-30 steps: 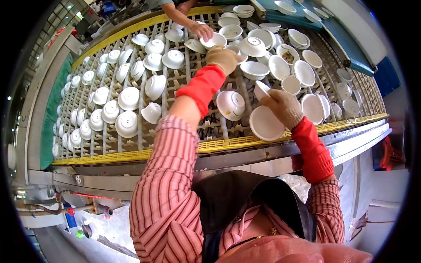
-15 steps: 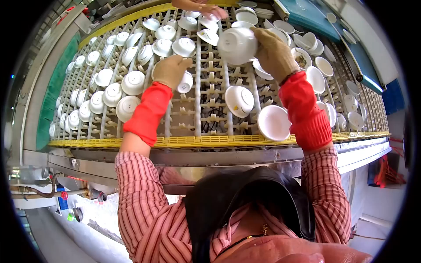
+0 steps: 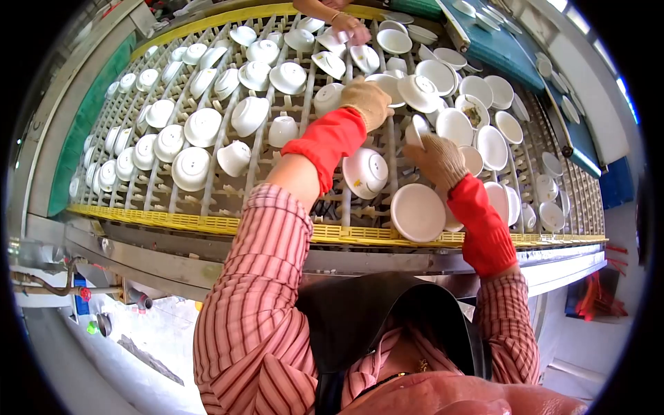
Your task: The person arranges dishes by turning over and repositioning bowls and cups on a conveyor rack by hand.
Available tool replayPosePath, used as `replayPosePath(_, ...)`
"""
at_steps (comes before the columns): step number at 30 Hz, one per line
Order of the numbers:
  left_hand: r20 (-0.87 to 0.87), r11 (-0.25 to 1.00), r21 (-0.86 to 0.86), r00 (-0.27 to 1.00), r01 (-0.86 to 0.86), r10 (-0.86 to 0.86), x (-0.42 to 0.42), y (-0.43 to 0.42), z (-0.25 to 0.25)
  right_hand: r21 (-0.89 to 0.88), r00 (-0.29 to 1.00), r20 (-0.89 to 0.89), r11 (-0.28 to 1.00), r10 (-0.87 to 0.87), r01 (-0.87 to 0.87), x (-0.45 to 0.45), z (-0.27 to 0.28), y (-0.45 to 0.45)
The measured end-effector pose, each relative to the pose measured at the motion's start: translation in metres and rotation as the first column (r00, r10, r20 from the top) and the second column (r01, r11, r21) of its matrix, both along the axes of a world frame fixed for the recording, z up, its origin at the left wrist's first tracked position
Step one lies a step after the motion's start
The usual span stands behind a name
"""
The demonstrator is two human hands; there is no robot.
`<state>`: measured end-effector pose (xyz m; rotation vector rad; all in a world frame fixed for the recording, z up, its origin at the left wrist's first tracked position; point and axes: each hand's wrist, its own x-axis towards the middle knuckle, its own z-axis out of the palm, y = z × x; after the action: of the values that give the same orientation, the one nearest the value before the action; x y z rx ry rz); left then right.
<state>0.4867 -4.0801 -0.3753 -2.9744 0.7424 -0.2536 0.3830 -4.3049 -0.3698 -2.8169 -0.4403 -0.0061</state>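
My left hand, in a tan knit glove, reaches across to the middle of the rack with its fingers bent at the rim of a white bowl. Just left of that glove lies an upside-down white bowl. My right hand, gloved alike, has its fingers closed on a small white bowl tipped on its side. Below the hands are a tilted bowl with a yellow mark and a wide bowl facing up. A white cup and another cup sit to the left.
The pegged rack has a yellow front edge. Several overturned bowls line its left side; jumbled bowls and dishes crowd its right. Another person's hand is among bowls at the far edge. A teal belt with dishes runs at upper right.
My left hand moved right from the cups to the rack's middle. My right hand came down and nearer, away from the bowl it held up. An extra cup and overturned bowls now show on the left.
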Motion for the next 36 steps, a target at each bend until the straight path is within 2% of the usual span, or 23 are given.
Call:
replayPosePath(3,-0.092,0.988,-0.145,0.995,-0.048,0.035,0.0,-0.006,0.006,0.292,0.974,-0.223,0.95,-0.045,0.111,-0.032,0.025,-0.01)
replayPosePath(4,-0.267,0.948,-0.311,0.963,-0.062,-0.025,-0.012,-0.002,0.023,0.384,0.955,-0.291,0.908,-0.055,0.169,-0.041,0.026,-0.014)
replayPosePath(6,0.009,0.868,-0.361,0.932,0.342,-0.363,-0.012,0.021,0.002,0.541,0.949,-0.306,0.807,-0.072,0.236,-0.045,0.017,-0.036)
replayPosePath(7,0.111,0.868,-0.279,0.912,0.41,-0.395,-0.027,0.034,0.014,0.607,0.946,-0.318,0.754,-0.058,0.251,-0.045,0.018,-0.045)
replayPosePath(8,-0.381,0.725,-0.685,0.886,-0.078,-0.265,-0.055,0.046,0.044,0.67,0.944,-0.327,0.694,-0.044,0.264,-0.046,0.02,-0.049)
replayPosePath(9,-0.2,0.835,-0.537,0.942,0.124,-0.269,-0.064,0.071,0.042,0.723,0.931,-0.354,0.607,-0.085,0.33,-0.055,0.037,-0.043)
replayPosePath(10,-0.685,0.588,-0.642,0.712,-0.492,-0.151,-0.103,0.072,0.097,0.714,0.97,-0.239,0.668,-0.05,0.211,-0.048,0.029,-0.052)
replayPosePath(11,-0.562,0.627,-0.683,0.818,-0.373,-0.125,-0.105,0.1,0.076,0.689,0.993,-0.12,0.719,-0.009,0.09,-0.032,0.015,-0.066)
replayPosePath(12,-0.55,0.607,-0.719,0.811,-0.338,-0.201,-0.108,0.129,0.061,0.543,0.991,0.103,0.83,0.083,-0.126,-0.024,0.021,-0.067)
replayPosePath(13,-0.658,0.765,-0.481,0.753,-0.428,0.008,-0.119,0.14,0.082,0.312,0.921,0.348,0.905,0.175,-0.289,-0.016,0.027,-0.067)
replayPosePath(14,-0.709,0.811,-0.401,0.704,-0.426,0.019,-0.128,0.155,0.086,0.083,0.787,0.562,0.929,0.255,-0.36,-0.007,0.033,-0.067)
replayPosePath(15,-0.466,0.861,-0.488,0.876,-0.14,-0.122,-0.128,0.189,0.046,0.122,0.807,0.556,0.94,0.201,-0.318,-0.002,0.044,-0.055)
replayPosePath(18,-0.343,0.848,-0.16,0.834,-0.505,0.432,-0.159,0.183,0.069,0.236,0.789,0.61,0.933,0.075,-0.271,0.029,0.057,-0.013)
replayPosePath(19,-0.138,0.854,0.097,0.843,-0.511,0.52,-0.167,0.172,0.078,0.241,0.805,0.576,0.913,0.139,-0.33,0.045,0.048,-0.013)
replayPosePath(21,-0.069,0.914,0.021,0.912,-0.404,0.405,-0.176,0.172,0.072,0.256,0.813,0.518,0.86,0.264,-0.442,0.077,0.025,-0.014)
replayPosePath(23,-0.094,0.927,-0.031,0.925,-0.373,0.369,-0.182,0.16,0.074,0.405,0.941,0.339,0.9,0.014,-0.16,0.047,0.031,-0.013)
replayPosePath(24,-0.038,0.968,-0.111,0.974,-0.225,0.222,-0.186,0.145,0.075,0.452,0.968,0.226,0.892,-0.109,-0.005,0.032,0.033,-0.014)
replayPosePath(26,0.1,0.967,-0.236,0.992,0.097,-0.075,-0.193,0.109,0.075,0.1,0.958,0.266,0.992,-0.102,0.077,0.029,0.022,-0.035)
replayPosePath(28,0.007,0.911,-0.214,0.933,0.353,-0.36,-0.194,0.058,0.086,-0.153,0.951,0.305,0.983,-0.052,0.103,0.03,0.002,-0.054)
replayPosePath(29,0.041,0.844,-0.195,0.864,0.5,-0.503,-0.196,0.033,0.083,-0.267,0.99,0.137,0.961,-0.035,0.071,0.03,0.009,-0.059)
replayPosePath(32,0.044,0.622,-0.043,0.624,0.782,-0.78,-0.192,-0.025,0.03,-0.187,0.992,0.103,0.981,0.074,-0.054,0.041,-0.01,-0.068)
replayPosePath(33,0.021,0.54,0.02,0.54,0.841,-0.841,-0.191,-0.033,0.023,-0.147,0.992,0.108,0.988,0.061,-0.045,0.042,-0.014,-0.065)
replayPosePath(36,-0.153,0.686,-0.318,0.679,0.654,-0.718,-0.189,-0.02,0.013,-0.087,0.994,0.103,0.995,-0.045,0.054,0.041,-0.017,-0.067)
